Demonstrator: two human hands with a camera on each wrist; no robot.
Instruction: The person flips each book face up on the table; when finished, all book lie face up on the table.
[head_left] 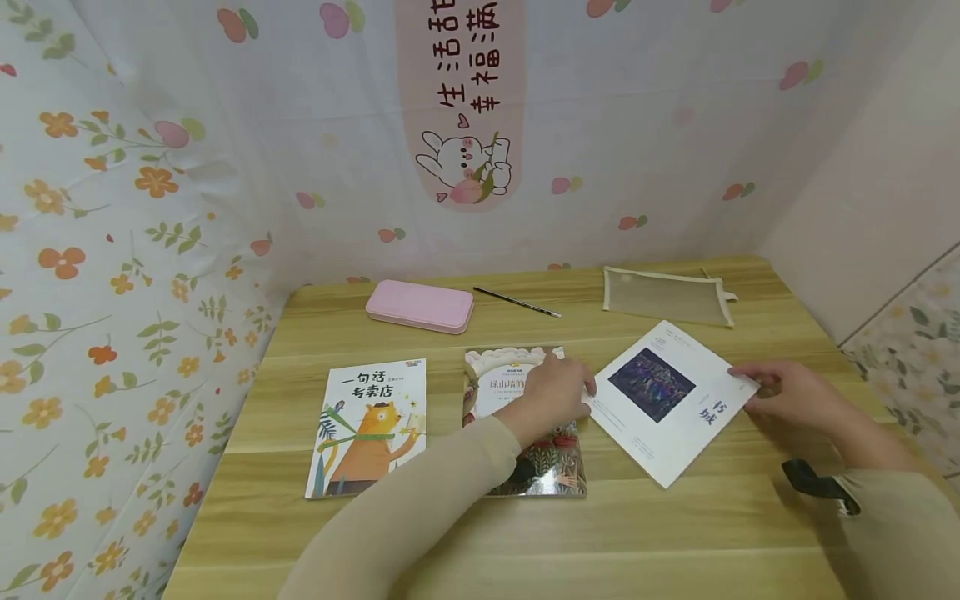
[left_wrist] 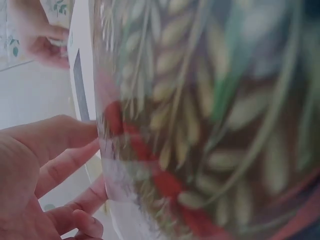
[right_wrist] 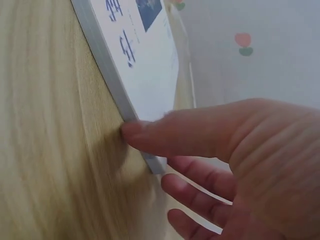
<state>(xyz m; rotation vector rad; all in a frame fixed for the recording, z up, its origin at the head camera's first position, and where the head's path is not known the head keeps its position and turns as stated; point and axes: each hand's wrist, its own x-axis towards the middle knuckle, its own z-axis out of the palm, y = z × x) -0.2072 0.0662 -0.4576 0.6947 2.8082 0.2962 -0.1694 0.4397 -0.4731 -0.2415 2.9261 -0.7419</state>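
Observation:
A white book (head_left: 678, 450) with a dark square picture lies turned like a diamond on the right side of the table. My left hand (head_left: 553, 396) reaches across the middle book (head_left: 543, 475) and holds the white book's left corner. In the left wrist view, the middle book's patterned cover hides the tips of the left fingers (left_wrist: 65, 165). At the opposite corner, my right hand (head_left: 798, 396) grips the white book. The right wrist view shows the right thumb (right_wrist: 170, 135) against the book's edge, with the other fingers around the corner.
A book with a cartoon bear (head_left: 367, 433) lies at the left. Along the back are a pink pencil case (head_left: 422, 305), a dark pencil (head_left: 517, 302) and a mesh zip pouch (head_left: 663, 296). Patterned cloth (head_left: 337, 125) hangs behind the table.

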